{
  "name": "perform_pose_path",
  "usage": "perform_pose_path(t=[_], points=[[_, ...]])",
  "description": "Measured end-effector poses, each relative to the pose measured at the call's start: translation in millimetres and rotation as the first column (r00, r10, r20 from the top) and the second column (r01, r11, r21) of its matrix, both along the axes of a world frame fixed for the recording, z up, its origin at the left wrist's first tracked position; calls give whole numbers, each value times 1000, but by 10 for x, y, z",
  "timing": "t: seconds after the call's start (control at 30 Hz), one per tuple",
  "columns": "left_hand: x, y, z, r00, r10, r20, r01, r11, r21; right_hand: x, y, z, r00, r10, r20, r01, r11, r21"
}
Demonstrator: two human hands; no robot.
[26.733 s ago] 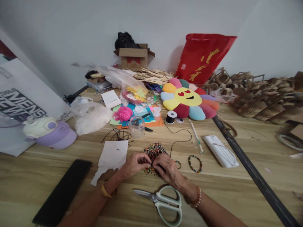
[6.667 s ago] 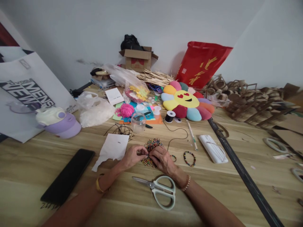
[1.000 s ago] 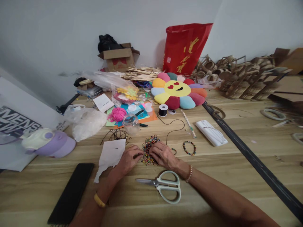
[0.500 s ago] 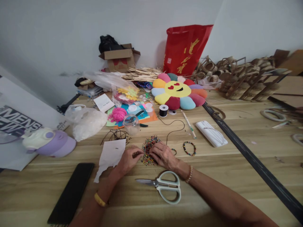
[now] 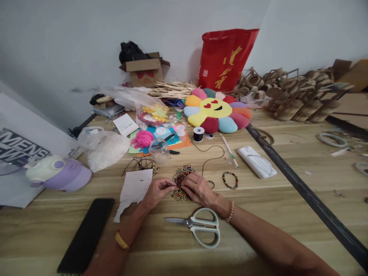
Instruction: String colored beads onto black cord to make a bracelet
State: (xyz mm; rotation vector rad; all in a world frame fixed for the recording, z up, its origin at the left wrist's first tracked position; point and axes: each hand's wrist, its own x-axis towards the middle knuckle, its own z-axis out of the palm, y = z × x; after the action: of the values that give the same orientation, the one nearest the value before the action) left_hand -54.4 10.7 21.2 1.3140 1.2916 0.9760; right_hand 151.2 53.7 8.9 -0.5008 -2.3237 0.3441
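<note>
A heap of small multicoloured beads [image 5: 181, 174] lies on the wooden table between my hands. My left hand [image 5: 158, 191] is at the heap's left side, thumb and forefinger pinched; what is between them is too small to make out. My right hand [image 5: 199, 188] rests over the right side of the beads, its fingers curled together and their tips hidden among the beads. Black cord [image 5: 213, 146] runs from a spool [image 5: 198, 134] down to behind my right hand, where a short beaded curve [image 5: 211, 184] shows. A finished-looking bead bracelet [image 5: 230, 180] lies further right.
Scissors [image 5: 198, 226] lie just in front of my hands. A torn white paper [image 5: 135, 191] and a black phone-like slab [image 5: 86, 234] are at the left. A clear jar [image 5: 160, 150], pink yarn [image 5: 143, 139] and a flower cushion [image 5: 215, 111] stand behind; a white power bank-like block [image 5: 257, 162] lies right.
My left hand's fingertips have shifted slightly right, closer to the beads and my right hand. My right hand stays almost still.
</note>
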Motion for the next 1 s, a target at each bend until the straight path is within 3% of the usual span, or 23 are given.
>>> perform_pose_path(t=[1.0], points=[[12, -18, -9, 999, -20, 51, 22, 999, -38, -1, 3, -7, 997, 52, 53, -53, 998, 20]])
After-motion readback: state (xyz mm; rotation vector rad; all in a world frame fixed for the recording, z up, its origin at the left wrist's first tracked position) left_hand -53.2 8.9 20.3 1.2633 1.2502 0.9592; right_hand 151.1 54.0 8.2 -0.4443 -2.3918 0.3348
